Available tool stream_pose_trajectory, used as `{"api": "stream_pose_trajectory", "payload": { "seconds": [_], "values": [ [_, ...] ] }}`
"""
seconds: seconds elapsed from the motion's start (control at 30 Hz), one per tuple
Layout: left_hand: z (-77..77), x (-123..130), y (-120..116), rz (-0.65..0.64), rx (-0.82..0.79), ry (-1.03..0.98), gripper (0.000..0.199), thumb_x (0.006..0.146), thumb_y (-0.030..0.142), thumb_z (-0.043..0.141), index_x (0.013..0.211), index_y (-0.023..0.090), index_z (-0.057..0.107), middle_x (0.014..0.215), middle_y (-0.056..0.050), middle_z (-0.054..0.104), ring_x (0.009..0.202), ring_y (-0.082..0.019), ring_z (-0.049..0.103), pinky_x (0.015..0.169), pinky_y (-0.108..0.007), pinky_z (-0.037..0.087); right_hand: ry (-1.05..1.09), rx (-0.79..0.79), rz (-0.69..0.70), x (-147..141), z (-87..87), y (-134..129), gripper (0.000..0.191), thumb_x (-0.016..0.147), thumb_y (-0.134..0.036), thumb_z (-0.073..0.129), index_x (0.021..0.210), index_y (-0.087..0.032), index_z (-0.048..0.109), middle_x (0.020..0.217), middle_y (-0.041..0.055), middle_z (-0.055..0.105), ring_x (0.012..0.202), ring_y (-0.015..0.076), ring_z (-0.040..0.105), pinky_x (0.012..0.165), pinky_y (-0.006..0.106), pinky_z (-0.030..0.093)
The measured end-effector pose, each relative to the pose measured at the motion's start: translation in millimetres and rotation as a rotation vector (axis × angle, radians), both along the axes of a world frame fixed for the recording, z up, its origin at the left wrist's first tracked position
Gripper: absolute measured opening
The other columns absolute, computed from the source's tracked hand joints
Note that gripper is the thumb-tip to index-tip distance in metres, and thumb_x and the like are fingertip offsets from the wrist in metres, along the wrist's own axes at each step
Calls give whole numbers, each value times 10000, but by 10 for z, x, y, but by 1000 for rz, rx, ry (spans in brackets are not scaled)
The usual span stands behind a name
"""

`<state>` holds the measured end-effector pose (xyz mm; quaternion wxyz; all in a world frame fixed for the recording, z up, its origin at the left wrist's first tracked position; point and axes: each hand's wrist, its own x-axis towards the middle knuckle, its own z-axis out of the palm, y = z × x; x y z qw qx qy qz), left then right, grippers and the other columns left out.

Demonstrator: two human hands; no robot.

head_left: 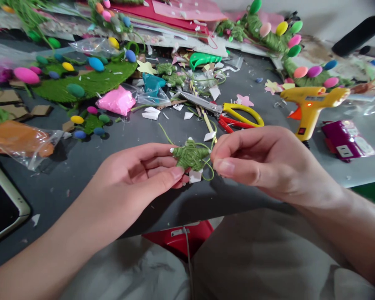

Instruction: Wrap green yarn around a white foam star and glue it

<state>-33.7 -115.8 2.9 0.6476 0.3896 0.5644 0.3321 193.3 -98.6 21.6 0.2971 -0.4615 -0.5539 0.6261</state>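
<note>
A small star wrapped in green yarn (190, 156) is pinched between the thumb and fingers of my left hand (143, 171). White tips show at some of its points. Close by on the right, my right hand (253, 162) has thumb and forefinger pressed together at the star's right point, where the loose green yarn (210, 173) loops out; the yarn seems to run into this pinch. Another yarn end sticks up at the star's upper left. Just beyond the hands lie scissors (218, 109) with one yellow and one red handle.
A yellow glue gun (312, 102) with a lit red light stands at right, beside a purple power socket (346, 139). Paper scraps, a pink clay bag (117, 101) and an orange bag (21, 139) lie about. A phone or tablet (3, 200) rests at the left edge.
</note>
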Motion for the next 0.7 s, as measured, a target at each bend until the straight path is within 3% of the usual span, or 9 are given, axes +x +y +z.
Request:
{"api": "stream_pose_trajectory", "payload": {
  "seconds": [0.23, 0.4, 0.53, 0.7],
  "values": [
    [-28, -4, 8, -18, 27, 24, 265, 791, 244, 850, 1042, 243, 765, 966, -24, 813, 917, -213, 786, 777, -232, 656, 9, 48, 21, -5, -2, 43, 179, 920, -354, 724, 846, -212, 803, 826, 38, 735, 781, 155, 678, 700, 269, 576],
    [-20, -4, 18, -26, 16, 22, 275, 780, 227, 857, 1040, 250, 769, 952, -18, 813, 903, -206, 785, 767, -224, 652, 36, -20, 38, 8, -3, 29, 100, 885, -302, 772, 919, -211, 798, 830, 21, 740, 717, 116, 661, 614, 220, 533],
    [-10, -22, 12, -32, 4, -2, 262, 774, 229, 863, 1016, 263, 768, 954, -9, 815, 890, -204, 787, 756, -222, 652, 28, -38, 32, 6, -9, 15, 112, 824, -272, 834, 875, -200, 764, 768, -8, 718, 605, 75, 592, 525, 187, 473],
    [-18, -39, 14, -51, 12, 19, 283, 791, 249, 852, 1059, 256, 762, 966, -17, 815, 903, -210, 787, 767, -226, 654, -62, 54, 33, -4, -2, 25, 134, 837, -321, 825, 885, -200, 795, 830, 18, 737, 709, 114, 645, 601, 210, 526]
  ]
}}
